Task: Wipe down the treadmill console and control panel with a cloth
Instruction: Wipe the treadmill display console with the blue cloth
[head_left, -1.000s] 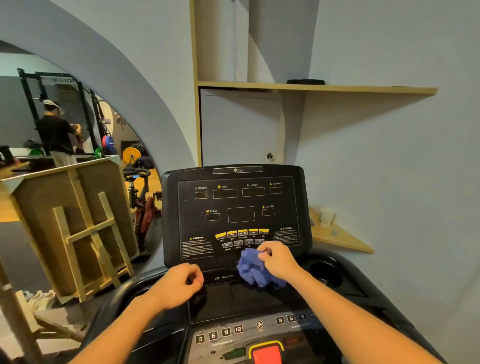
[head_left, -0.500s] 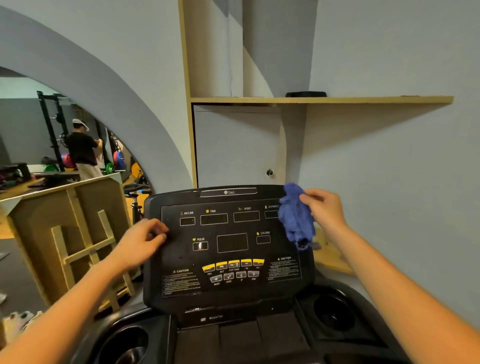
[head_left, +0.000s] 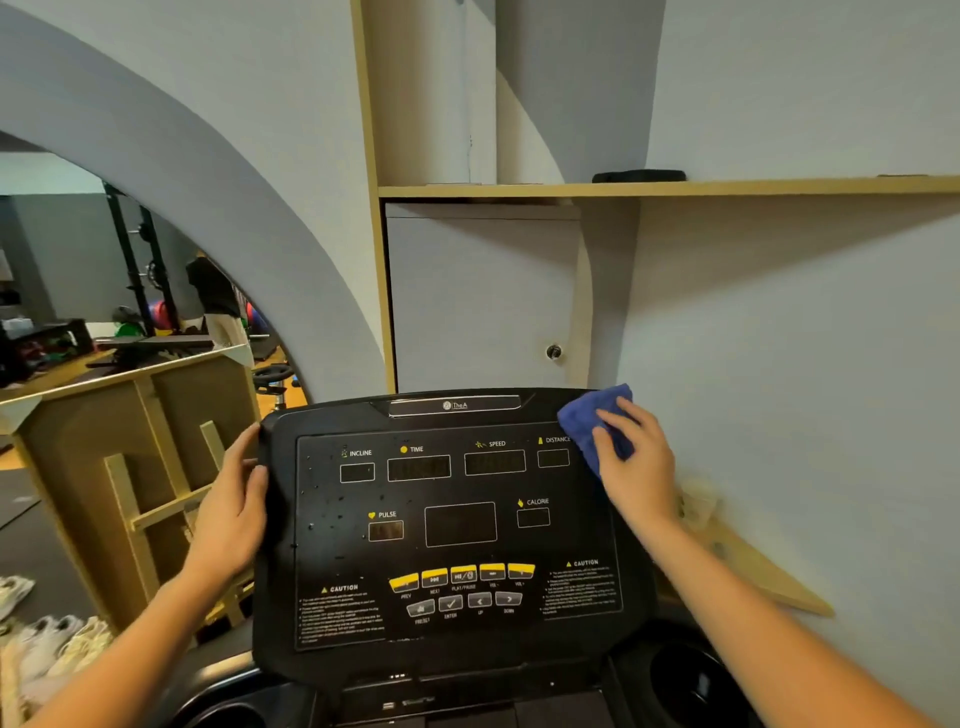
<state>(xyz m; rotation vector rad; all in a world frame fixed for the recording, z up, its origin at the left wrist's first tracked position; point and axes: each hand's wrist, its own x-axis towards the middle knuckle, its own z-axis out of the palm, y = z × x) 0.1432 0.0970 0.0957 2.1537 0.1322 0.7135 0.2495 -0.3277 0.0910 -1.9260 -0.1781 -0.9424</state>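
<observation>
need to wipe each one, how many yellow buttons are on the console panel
5, in one row low on the console panel, above the grey buttons: PREV leftmost, NEXT, PLAY/PAUSE, VOL-, VOL+ rightmost. None looks hidden.

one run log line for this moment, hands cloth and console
right hand: presses blue cloth on console top right corner | left hand: grips console left edge | stage: wiping

The right hand (head_left: 636, 462) presses a blue cloth (head_left: 592, 421) on the console (head_left: 457, 525) top-right corner; the left hand (head_left: 234, 499) grips its left edge.
</observation>
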